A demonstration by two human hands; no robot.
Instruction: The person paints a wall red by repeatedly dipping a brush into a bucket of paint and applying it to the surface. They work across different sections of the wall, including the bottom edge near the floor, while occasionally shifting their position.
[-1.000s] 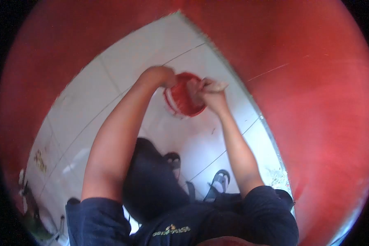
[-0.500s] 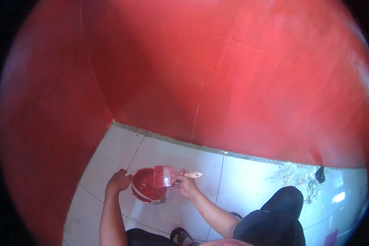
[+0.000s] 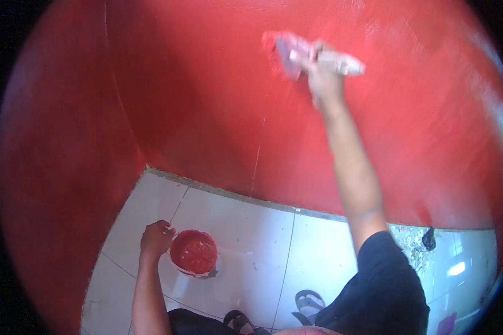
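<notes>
My right hand grips a wide paintbrush by its pale handle, raised against the red wall. Its paint-loaded bristles point left and meet the wall surface, slightly smeared by motion. Low on the left, my left hand is closed on the rim of a bucket. Red paint lies inside the bucket, with streaks on its inner wall and rim.
White floor tiles meet the wall along a rough grey edge. Debris and a small black object lie at the wall's foot on the right. Sandalled feet stand below, and a purple piece lies lower right.
My right hand has lifted the paintbrush from over the bucket up to the wall. My left hand stays at the bucket's rim, and the bucket appears slightly further left.
</notes>
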